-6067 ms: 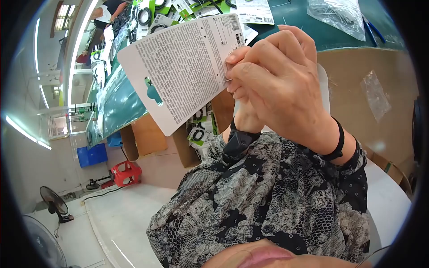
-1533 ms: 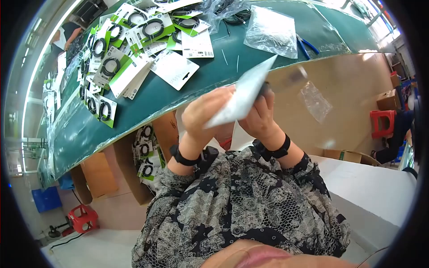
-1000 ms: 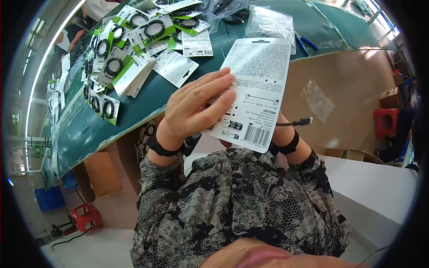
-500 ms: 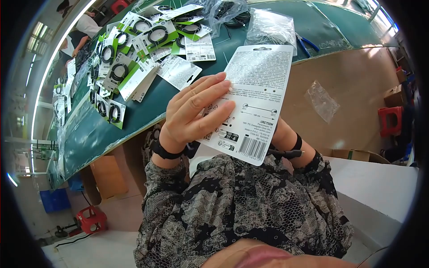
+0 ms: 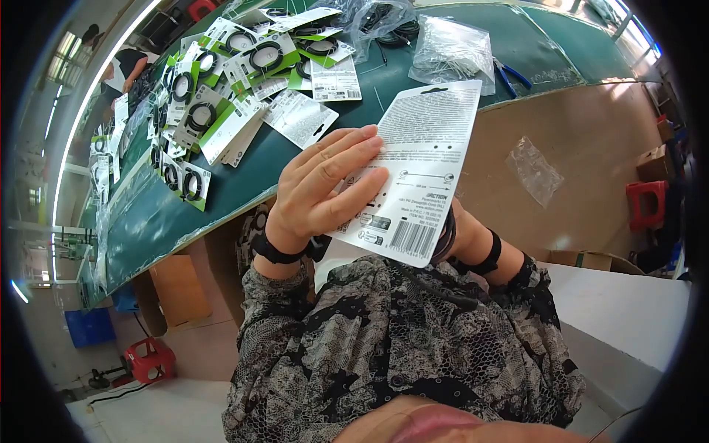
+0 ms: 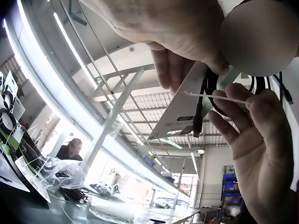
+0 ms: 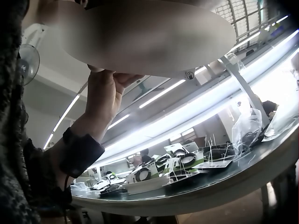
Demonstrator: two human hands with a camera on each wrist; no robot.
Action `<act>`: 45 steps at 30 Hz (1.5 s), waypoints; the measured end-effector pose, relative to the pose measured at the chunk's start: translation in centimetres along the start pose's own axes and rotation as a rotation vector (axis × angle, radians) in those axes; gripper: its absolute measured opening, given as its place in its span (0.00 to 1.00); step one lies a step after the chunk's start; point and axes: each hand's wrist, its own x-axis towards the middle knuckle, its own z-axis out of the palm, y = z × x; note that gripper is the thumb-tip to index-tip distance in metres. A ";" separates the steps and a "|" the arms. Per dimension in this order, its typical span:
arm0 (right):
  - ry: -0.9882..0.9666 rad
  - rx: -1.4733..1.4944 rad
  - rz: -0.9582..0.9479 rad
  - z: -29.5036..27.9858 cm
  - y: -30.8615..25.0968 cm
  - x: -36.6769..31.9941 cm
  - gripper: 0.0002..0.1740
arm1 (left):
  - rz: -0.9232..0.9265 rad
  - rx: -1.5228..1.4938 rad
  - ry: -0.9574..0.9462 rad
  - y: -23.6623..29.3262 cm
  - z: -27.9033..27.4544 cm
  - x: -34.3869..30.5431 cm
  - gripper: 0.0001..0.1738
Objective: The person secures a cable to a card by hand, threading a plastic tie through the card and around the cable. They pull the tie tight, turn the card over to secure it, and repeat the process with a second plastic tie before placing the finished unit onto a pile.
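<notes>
In the head view my left hand (image 5: 321,188) holds a white printed cardboard packaging card (image 5: 432,140), fingers laid across its back face. A barcode sits at its lower end. My right hand (image 5: 465,232) is mostly hidden behind the card. From the left wrist view, this right hand (image 6: 261,149) pinches a thin white plastic tie (image 6: 212,96) close to a black cable (image 6: 198,114) looped at the card's other side. One end of the cable (image 5: 443,292) hangs down over the patterned blouse. In the right wrist view my left hand (image 7: 103,93) is partly covered by a blurred patch.
A pile of carded black cables (image 5: 199,114) covers the left of the green table (image 5: 244,181). A plastic bag of white ties (image 5: 452,50) and blue-handled pliers (image 5: 509,80) lie near its front edge. Beyond that edge, an empty clear bag (image 5: 535,173) lies on a brown surface.
The card has turned from edge-on to show its printed back. The right hand has gone behind it. The cable's free end has swung from pointing right to hanging downward.
</notes>
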 end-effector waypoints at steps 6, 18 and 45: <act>0.103 -0.419 -0.302 -0.6 -1.5 0.7 0.18 | -0.067 -0.022 0.034 0.1 0.2 -0.7 0.16; 0.314 -1.085 -0.590 -2.6 -1.6 2.7 0.11 | -1.226 -1.029 0.504 0.8 6.6 -6.2 0.13; 0.435 0.221 -0.086 -2.6 2.3 1.2 0.04 | -1.471 -1.416 0.716 1.8 9.8 -5.7 0.13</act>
